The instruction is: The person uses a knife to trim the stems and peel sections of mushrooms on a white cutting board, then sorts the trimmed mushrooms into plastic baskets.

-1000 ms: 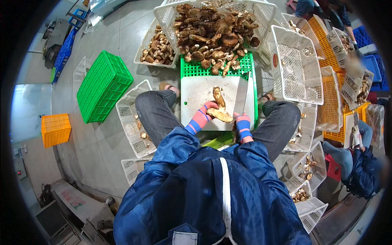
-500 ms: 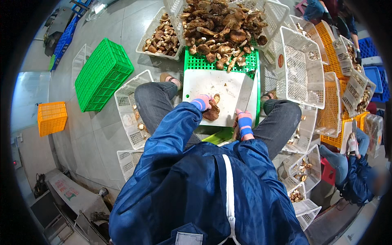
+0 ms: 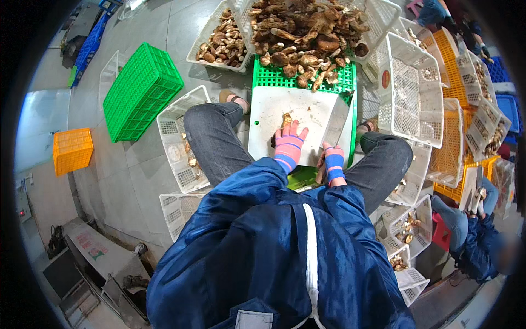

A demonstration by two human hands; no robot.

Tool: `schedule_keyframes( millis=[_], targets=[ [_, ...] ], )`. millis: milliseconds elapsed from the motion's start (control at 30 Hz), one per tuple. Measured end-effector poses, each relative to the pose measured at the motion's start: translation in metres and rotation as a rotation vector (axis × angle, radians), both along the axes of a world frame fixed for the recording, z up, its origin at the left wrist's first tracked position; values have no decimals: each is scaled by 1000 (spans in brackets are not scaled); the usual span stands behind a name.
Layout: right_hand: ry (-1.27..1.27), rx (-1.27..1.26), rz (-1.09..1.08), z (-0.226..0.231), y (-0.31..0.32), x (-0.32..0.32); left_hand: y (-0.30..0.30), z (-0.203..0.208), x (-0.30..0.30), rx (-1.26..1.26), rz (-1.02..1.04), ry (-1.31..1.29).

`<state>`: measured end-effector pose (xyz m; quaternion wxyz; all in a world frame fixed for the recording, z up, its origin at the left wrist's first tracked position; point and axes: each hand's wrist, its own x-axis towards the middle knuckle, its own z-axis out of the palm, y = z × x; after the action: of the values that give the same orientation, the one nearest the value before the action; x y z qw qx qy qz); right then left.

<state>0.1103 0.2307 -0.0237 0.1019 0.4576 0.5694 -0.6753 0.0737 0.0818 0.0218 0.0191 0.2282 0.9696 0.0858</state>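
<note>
My left hand [image 3: 290,145], in a pink and blue striped glove, lies over a mushroom [image 3: 287,117] on the white cutting board [image 3: 267,107]. Its fingers are somewhat spread and bent down over the mushroom. The mushroom's pale stem end pokes out beyond the fingertips; most of the cap is hidden. In a matching glove, my right hand [image 3: 333,159] is closed on a knife [image 3: 336,122], whose broad blade points away over the board's right side. Beyond the board, a large heap of brown mushrooms [image 3: 307,33] spills from a white crate onto a green crate [image 3: 342,82].
Left of the heap stands a white basket of mushrooms [image 3: 224,46]. An upturned green crate [image 3: 141,90] and an orange crate [image 3: 73,151] sit farther left. White baskets [image 3: 413,93] crowd the right side, where a seated person [image 3: 476,236] works. My knees flank the board.
My left hand has turned palm down and spread over the mushroom, which showed its brown cap before. My right hand keeps the knife in nearly the same place. The view has shifted slightly.
</note>
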Motion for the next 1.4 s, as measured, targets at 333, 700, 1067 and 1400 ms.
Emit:
schedule_keyframes(
  millis=[333,700,1067,1400],
  targets=[
    [23,-82,-84,-19,4,3,-35,-27,-22,414,636,-39],
    [44,-132,-106,-16,9,2,-54,-52,-34,1729,1003,-1089],
    [-46,-188,-168,10,-1,-2,-20,-67,-32,1669,895,-1711],
    [49,330,57,-89,6,-1,-5,-58,-35,1291,1216,-1650]
  ],
)
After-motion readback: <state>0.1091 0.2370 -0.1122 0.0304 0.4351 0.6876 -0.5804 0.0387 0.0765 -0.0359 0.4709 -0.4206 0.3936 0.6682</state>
